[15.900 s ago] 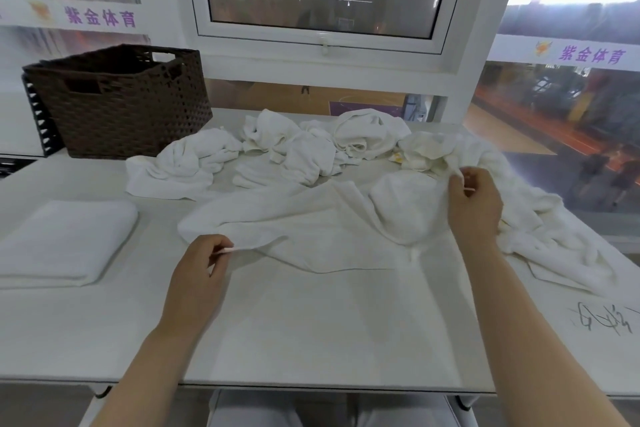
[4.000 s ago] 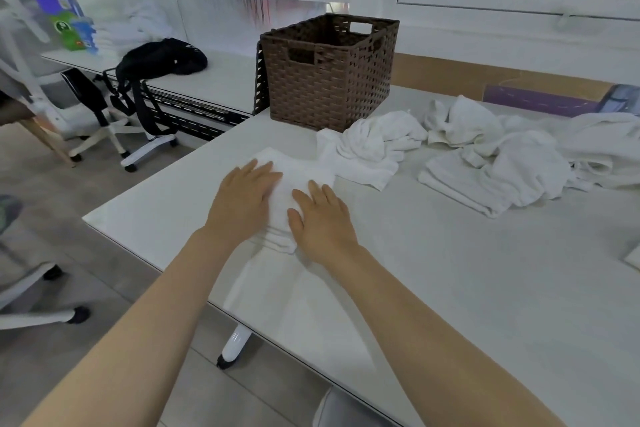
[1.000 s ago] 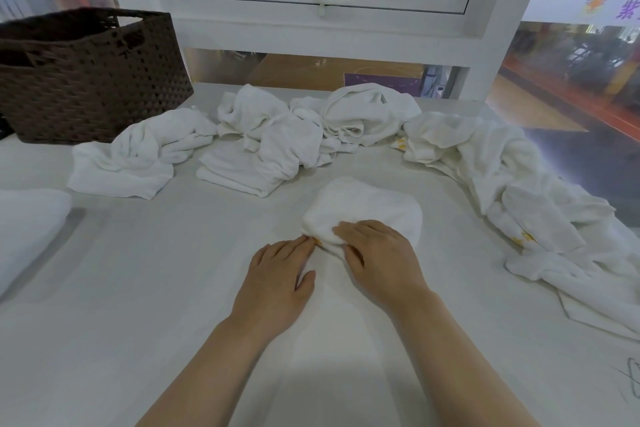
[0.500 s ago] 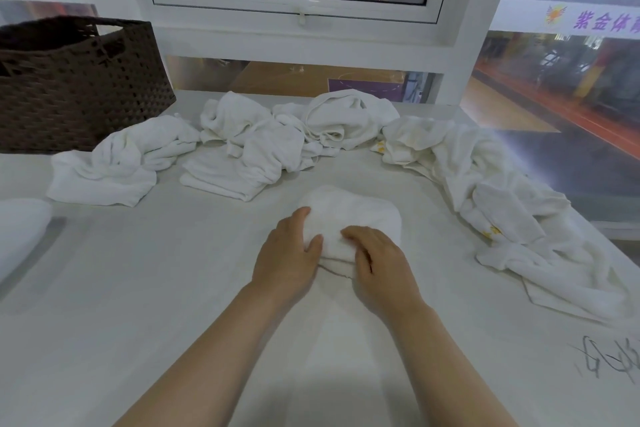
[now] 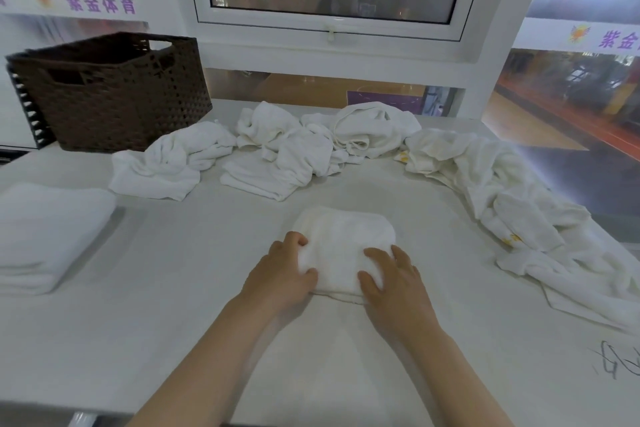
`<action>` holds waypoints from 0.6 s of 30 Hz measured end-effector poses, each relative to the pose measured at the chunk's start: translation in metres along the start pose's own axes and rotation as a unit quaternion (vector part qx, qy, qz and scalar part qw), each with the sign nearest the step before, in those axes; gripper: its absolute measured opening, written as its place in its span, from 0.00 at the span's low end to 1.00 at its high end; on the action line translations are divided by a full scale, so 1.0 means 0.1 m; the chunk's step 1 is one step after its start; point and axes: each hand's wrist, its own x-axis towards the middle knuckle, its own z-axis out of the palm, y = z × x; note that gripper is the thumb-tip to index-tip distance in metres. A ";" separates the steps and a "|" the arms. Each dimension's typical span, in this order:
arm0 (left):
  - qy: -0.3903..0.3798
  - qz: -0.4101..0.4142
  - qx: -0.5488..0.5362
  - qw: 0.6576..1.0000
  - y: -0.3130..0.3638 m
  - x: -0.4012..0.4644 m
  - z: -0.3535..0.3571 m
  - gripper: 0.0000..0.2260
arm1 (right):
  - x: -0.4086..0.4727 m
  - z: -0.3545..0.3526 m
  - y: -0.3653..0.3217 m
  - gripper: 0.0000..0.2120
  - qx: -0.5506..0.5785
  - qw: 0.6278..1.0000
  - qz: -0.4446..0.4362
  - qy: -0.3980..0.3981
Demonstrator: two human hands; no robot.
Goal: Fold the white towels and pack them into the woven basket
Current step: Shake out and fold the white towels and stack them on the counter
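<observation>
A small folded white towel [image 5: 341,246] lies on the white table [image 5: 166,305] in front of me. My left hand [image 5: 282,272] grips its left edge, with fingers curled round the side and the thumb on top. At the towel's near right corner my right hand [image 5: 393,279] holds it, with cloth bunched between thumb and fingers. The brown woven basket [image 5: 114,94] stands at the back left; its inside is hidden from here. A stack of folded towels [image 5: 45,236] sits at the left edge.
Crumpled white towels lie across the back: one heap [image 5: 166,166] by the basket, another [image 5: 284,156] in the middle, a third [image 5: 374,128] under the window. A long pile [image 5: 519,211] runs down the right side. Black scribbles [image 5: 616,364] mark the table's right corner.
Both hands have moved up onto the small folded towel, the left from the table beside it to its left edge. The towel now looks more compact and squared.
</observation>
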 end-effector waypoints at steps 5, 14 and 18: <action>0.009 -0.015 0.001 1.000 -0.22 -0.35 -0.20 0.24 | -0.08 0.10 -0.42 0.21 0.007 0.999 -0.007 -0.043; 0.090 -0.012 -0.113 0.989 -0.92 -0.76 -0.62 0.22 | -0.21 0.58 -1.20 0.22 0.047 0.994 -0.079 -0.061; 0.131 -0.007 -0.108 0.985 -1.25 -0.82 -0.90 0.21 | -0.18 0.77 -1.58 0.23 0.058 0.988 -0.128 -0.069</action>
